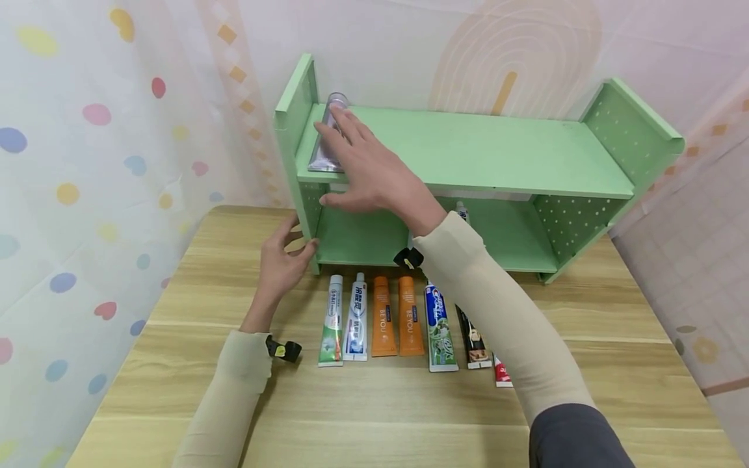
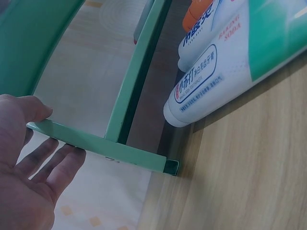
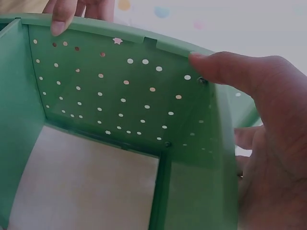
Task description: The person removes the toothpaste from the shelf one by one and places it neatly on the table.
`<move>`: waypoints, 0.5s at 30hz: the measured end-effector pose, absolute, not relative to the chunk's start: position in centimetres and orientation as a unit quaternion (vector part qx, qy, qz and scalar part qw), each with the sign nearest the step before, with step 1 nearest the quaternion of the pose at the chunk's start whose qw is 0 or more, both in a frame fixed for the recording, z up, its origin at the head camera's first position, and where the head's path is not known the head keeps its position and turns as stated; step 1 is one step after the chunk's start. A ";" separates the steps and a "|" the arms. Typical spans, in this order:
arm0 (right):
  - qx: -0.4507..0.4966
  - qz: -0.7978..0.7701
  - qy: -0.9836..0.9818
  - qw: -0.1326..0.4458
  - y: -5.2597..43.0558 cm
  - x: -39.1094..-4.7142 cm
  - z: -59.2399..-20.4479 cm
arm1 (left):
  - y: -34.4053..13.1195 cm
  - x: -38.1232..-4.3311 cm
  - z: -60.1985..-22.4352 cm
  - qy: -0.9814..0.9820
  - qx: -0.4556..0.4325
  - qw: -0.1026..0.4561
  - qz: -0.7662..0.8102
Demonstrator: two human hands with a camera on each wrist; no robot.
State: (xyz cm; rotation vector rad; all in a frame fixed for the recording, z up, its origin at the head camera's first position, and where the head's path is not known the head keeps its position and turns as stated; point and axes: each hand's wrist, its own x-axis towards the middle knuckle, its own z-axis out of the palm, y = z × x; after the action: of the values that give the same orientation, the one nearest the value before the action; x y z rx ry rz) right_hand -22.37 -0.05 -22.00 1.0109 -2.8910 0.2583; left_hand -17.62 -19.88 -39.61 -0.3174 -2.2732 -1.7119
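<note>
A silvery-purple toothpaste tube (image 1: 324, 153) lies on the top board at the left end of a green two-tier shelf (image 1: 497, 153). My right hand (image 1: 374, 166) is spread over this tube with fingers extended, covering part of it. In the right wrist view, the thumb (image 3: 225, 69) is at the shelf's edge. Lower down, my left hand (image 1: 283, 257) holds the shelf's left side panel, thumb (image 2: 36, 109) on one side and fingers on the other.
Before the shelf lies a row of toothpaste tubes: green-and-white (image 1: 331, 325), white-and-blue (image 1: 356, 325), two orange (image 1: 383, 325), blue-and-green (image 1: 440, 335), black (image 1: 476, 348) and red (image 1: 502, 374). My right forearm partly covers the row. Another tube (image 1: 462, 211) shows on the lower board.
</note>
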 end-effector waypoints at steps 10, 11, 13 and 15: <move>0.321 0.057 -0.945 0.037 -1.2 -23.4 -22.4 | -19.6 -17.5 -39.6 -0.785 -0.119 0.144 -0.591; 0.317 0.058 -0.946 0.039 -1.2 -23.4 -22.4 | -19.6 -17.5 -39.6 -0.786 -0.119 0.145 -0.590; 0.309 0.063 -0.948 0.043 -1.1 -23.3 -22.3 | -19.6 -17.5 -39.7 -0.786 -0.120 0.145 -0.589; 0.305 0.068 -0.949 0.051 -1.0 -23.1 -22.3 | -19.6 -17.6 -39.7 -0.786 -0.121 0.148 -0.588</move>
State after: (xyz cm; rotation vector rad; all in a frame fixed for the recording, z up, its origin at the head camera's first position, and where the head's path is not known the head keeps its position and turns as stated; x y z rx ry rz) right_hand -23.12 -1.02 -22.31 0.9276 -2.8872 0.2071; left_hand -17.57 -19.55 -39.66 -0.3470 -2.2605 -1.6916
